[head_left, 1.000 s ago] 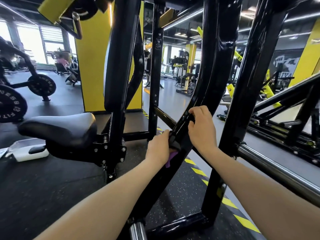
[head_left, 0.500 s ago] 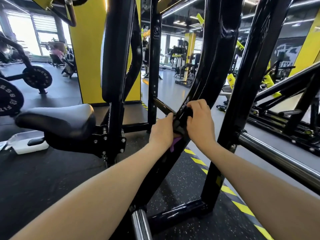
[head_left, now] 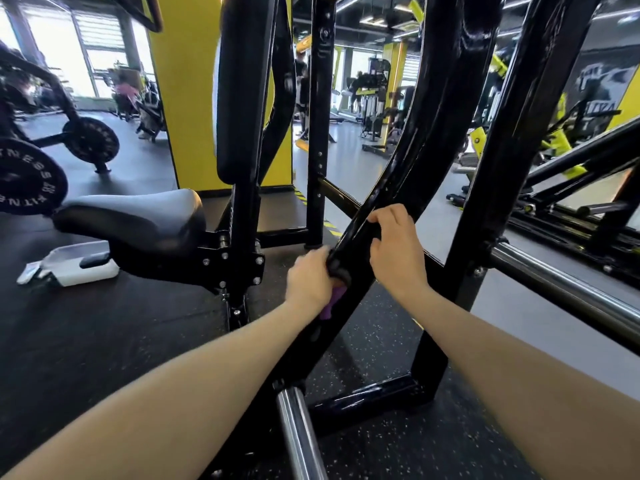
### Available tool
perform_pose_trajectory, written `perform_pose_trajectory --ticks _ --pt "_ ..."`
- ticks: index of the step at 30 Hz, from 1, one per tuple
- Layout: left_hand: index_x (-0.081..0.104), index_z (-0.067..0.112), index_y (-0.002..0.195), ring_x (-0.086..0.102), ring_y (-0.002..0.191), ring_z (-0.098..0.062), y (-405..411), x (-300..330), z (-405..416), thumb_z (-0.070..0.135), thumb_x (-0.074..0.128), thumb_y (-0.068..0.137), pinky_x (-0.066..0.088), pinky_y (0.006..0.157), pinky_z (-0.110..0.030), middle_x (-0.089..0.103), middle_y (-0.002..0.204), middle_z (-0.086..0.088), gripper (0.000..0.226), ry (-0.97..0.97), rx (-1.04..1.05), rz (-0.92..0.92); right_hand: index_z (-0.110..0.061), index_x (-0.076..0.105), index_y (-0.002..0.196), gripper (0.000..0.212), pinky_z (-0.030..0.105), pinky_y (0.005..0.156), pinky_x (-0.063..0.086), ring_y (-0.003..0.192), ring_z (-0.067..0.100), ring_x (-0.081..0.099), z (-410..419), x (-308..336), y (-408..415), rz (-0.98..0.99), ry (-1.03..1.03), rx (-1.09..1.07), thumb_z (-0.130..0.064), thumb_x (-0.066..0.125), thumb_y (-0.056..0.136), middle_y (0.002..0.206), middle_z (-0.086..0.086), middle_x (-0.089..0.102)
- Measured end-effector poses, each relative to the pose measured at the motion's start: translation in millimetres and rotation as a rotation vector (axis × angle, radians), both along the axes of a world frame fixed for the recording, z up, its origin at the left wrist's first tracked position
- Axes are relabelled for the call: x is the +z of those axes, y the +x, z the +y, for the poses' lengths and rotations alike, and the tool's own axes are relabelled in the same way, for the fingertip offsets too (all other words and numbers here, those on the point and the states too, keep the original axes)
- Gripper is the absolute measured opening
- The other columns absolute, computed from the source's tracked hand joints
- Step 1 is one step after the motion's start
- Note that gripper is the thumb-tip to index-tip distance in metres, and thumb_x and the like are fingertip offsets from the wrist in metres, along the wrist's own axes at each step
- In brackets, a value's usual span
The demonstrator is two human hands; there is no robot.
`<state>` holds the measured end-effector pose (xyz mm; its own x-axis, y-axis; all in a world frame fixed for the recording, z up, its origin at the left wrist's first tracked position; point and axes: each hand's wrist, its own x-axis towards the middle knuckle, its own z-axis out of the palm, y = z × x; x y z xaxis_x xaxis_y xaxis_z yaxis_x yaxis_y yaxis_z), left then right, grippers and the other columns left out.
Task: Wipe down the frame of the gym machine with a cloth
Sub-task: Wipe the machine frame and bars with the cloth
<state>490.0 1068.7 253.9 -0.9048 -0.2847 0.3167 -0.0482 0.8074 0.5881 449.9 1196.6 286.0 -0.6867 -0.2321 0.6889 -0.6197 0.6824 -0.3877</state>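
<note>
Centrally, the purple cloth sits against the left side of the curved black frame tube, mostly hidden; only a small fold shows below the left hand. That hand grips the cloth with curled fingers and presses it to the tube. The right hand wraps the same tube from the other side, slightly higher, fingers curled over its front edge. Right of the tube stands a straight black upright with a chrome bar projecting from it. Left of the hands sits the padded seat, with a white container on the rubber floor beneath it.
</note>
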Motion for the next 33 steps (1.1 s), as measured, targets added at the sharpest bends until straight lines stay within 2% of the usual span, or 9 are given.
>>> perform_pose_trajectory --ticks 3,6,13,16,19,22,25,28,33 --pt "0.056 0.013 0.105 0.057 0.098 -0.034 -17 36 15 0.017 0.066 0.078 0.036 0.067 -0.033 0.065 0.100 -0.009 0.029 0.024 -0.060 0.108 -0.004 0.055 0.112 0.040 0.042 0.078 0.047 0.106 0.025 0.045 1 2 -1 0.002 0.011 0.008 0.014 0.047 0.078 0.119 0.007 0.047" --pt "0.051 0.011 0.126 0.056 0.107 -0.033 -13 23 10 0.019 0.066 0.082 0.044 0.082 -0.037 0.065 0.112 -0.009 0.048 0.053 -0.096 0.115 -0.001 0.056 0.111 0.042 0.039 0.074 0.046 0.103 0.028 0.047 -2 -8 0 0.048 0.000 0.010 0.017 0.048 0.074 0.118 0.011 0.049" --pt "0.039 0.016 0.138 0.054 0.113 -0.032 18 -66 -30 0.019 0.069 0.081 0.045 0.089 -0.038 0.063 0.119 -0.007 0.065 -0.006 0.000 -0.138 -0.002 0.059 0.102 0.038 0.035 0.061 0.049 0.090 0.028 0.052 -19 -64 16 0.096 0.033 0.027 0.019 0.052 0.071 0.105 0.011 0.054" --pt "0.048 0.016 0.126 0.060 0.105 -0.031 34 -108 -48 0.016 0.066 0.083 0.046 0.082 -0.034 0.064 0.113 -0.007 0.047 0.019 0.086 -0.282 -0.003 0.059 0.104 0.038 0.025 0.061 0.043 0.090 0.026 0.052 -25 -86 28 0.055 0.104 0.032 0.018 0.054 0.073 0.107 0.009 0.054" --pt "0.056 0.017 0.100 0.063 0.096 -0.029 50 -132 -59 0.010 0.058 0.085 0.045 0.073 -0.031 0.066 0.103 -0.007 0.017 0.009 0.171 -0.381 -0.003 0.058 0.108 0.037 0.024 0.067 0.039 0.095 0.025 0.049 -27 -92 34 -0.012 0.118 0.035 0.015 0.051 0.076 0.111 0.008 0.052" --pt "0.061 0.018 0.089 0.063 0.093 -0.030 41 -104 -50 0.008 0.056 0.081 0.039 0.068 -0.027 0.068 0.095 -0.006 0.014 0.037 0.132 -0.283 -0.004 0.057 0.104 0.031 0.028 0.066 0.041 0.096 0.024 0.047 -25 -83 31 -0.046 0.128 0.031 0.011 0.049 0.078 0.110 0.007 0.051" --pt "0.064 0.019 0.111 0.060 0.103 -0.031 18 -54 -34 0.008 0.064 0.076 0.048 0.081 -0.035 0.069 0.104 -0.006 0.037 0.059 0.002 -0.081 -0.002 0.057 0.099 0.030 0.033 0.063 0.043 0.095 0.027 0.050 -27 -79 29 -0.034 0.094 0.010 0.013 0.048 0.075 0.108 0.009 0.053" --pt "0.054 0.023 0.131 0.060 0.108 -0.024 12 -60 -34 0.009 0.066 0.074 0.048 0.091 -0.039 0.068 0.112 -0.002 0.060 0.141 -0.064 0.024 -0.001 0.058 0.098 0.032 0.037 0.060 0.047 0.093 0.029 0.052 -31 -83 31 -0.009 0.059 0.020 0.015 0.047 0.072 0.106 0.011 0.054" --pt "0.027 0.022 0.149 0.056 0.116 -0.025 38 -125 -47 0.005 0.068 0.080 0.047 0.093 -0.038 0.058 0.129 -0.004 0.082 0.069 0.078 -0.139 -0.002 0.058 0.101 0.034 0.032 0.061 0.047 0.094 0.026 0.052 -32 -95 27 0.045 0.025 0.021 0.014 0.049 0.073 0.107 0.010 0.054"
